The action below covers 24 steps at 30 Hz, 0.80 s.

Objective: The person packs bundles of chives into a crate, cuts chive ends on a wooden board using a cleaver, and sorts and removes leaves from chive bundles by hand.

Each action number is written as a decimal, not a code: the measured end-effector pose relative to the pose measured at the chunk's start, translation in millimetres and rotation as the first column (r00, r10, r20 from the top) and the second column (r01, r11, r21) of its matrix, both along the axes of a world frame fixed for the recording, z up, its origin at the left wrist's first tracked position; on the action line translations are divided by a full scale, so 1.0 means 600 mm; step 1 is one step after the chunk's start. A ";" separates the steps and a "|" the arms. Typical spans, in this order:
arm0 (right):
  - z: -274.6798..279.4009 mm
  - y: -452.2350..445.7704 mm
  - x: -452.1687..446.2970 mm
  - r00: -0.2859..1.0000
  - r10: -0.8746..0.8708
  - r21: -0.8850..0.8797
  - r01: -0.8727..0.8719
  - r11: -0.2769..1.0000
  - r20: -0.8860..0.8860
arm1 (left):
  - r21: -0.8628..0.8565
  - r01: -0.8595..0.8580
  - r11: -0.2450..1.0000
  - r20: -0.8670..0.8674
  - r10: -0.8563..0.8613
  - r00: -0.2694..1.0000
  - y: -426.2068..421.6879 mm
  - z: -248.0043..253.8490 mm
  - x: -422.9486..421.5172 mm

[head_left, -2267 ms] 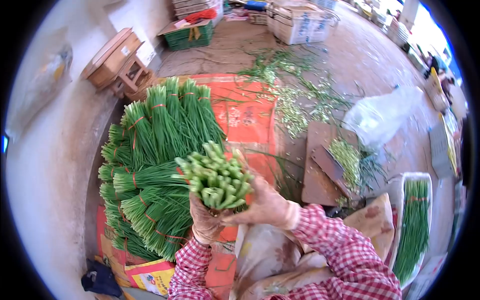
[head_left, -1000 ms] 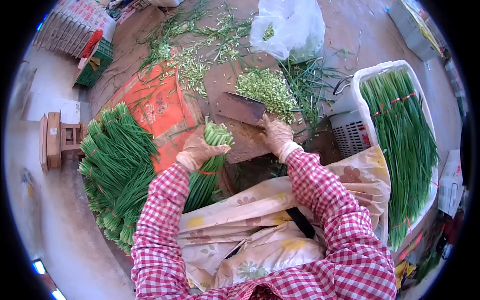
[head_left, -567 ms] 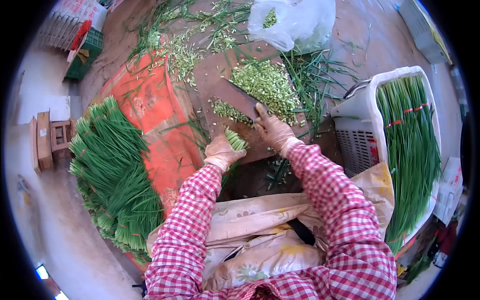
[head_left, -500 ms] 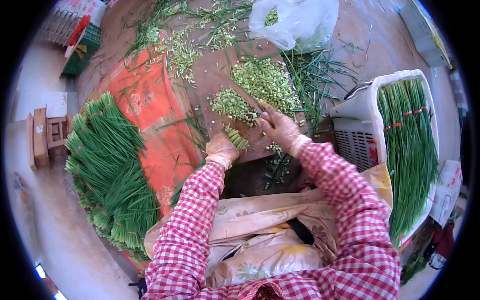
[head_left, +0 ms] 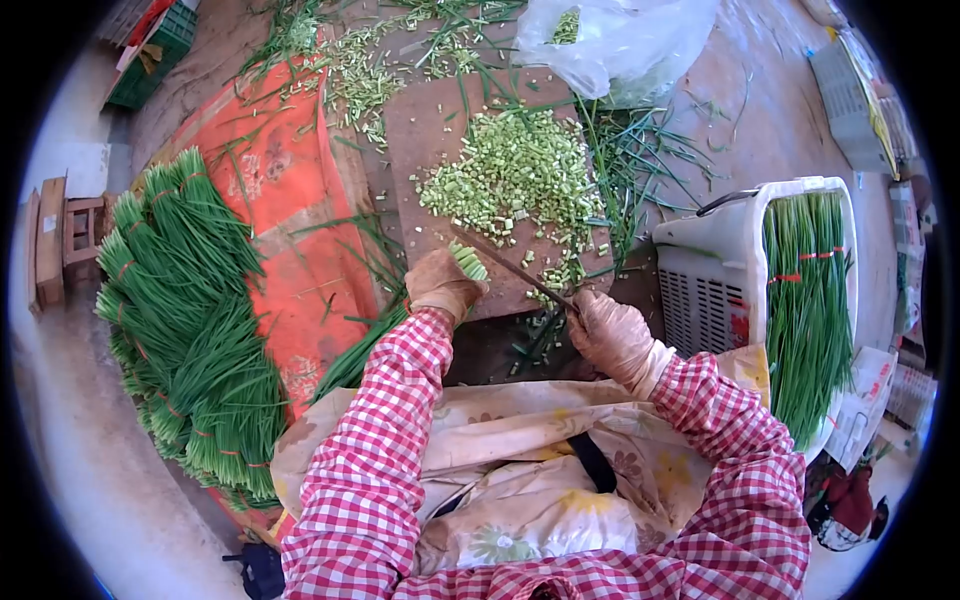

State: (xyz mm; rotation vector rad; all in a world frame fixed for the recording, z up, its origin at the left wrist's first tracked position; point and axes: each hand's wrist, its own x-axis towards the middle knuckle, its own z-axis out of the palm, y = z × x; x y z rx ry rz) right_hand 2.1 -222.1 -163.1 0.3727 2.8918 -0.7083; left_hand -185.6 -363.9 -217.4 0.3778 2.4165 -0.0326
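Note:
My left hand (head_left: 443, 284), gloved, is wrapped round a bunch of green stalks (head_left: 467, 262); its pale cut ends point up and right over the near part of the brown chopping board (head_left: 430, 230). The bunch's leaves trail down and left behind my wrist. My right hand (head_left: 610, 335), also gloved, grips the handle of a cleaver (head_left: 515, 268). Seen almost edge-on, the blade slants up and left, its far end close to the stalk ends. Whether it touches them I cannot tell. Chopped pale green pieces (head_left: 520, 170) lie heaped on the board beyond the blade.
Banded green bundles (head_left: 190, 310) are piled at left beside an orange sheet (head_left: 290, 190). At right a white crate (head_left: 700, 270) holds long bundles (head_left: 812, 320). A clear plastic bag (head_left: 620, 45) lies beyond the board, loose leaves (head_left: 640, 160) at its right. A patterned apron (head_left: 540, 410) covers my lap.
The bunch has gone from upright in both hands to the board, held by my left hand. My right hand took the cleaver, swept it over the pieces, then drew it back toward the stalks.

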 end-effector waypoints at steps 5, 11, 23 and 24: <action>0.003 -0.006 0.003 0.998 -0.016 -0.010 0.016 1.000 0.056 | 0.033 -0.032 0.999 0.040 0.030 0.999 -0.002 -0.004 -0.006; -0.016 -0.005 0.009 0.998 0.007 -0.048 -0.004 0.999 0.062 | 0.034 -0.038 0.999 0.038 0.037 0.999 -0.001 -0.003 -0.007; -0.010 0.018 -0.048 0.957 0.137 -0.204 -0.085 0.975 0.255 | 0.077 -0.004 0.997 0.000 0.004 1.000 0.002 -0.008 0.004; -0.013 0.016 -0.057 0.955 0.141 -0.206 -0.088 0.975 0.260 | 0.097 -0.015 0.995 -0.004 0.016 1.000 0.000 -0.007 0.003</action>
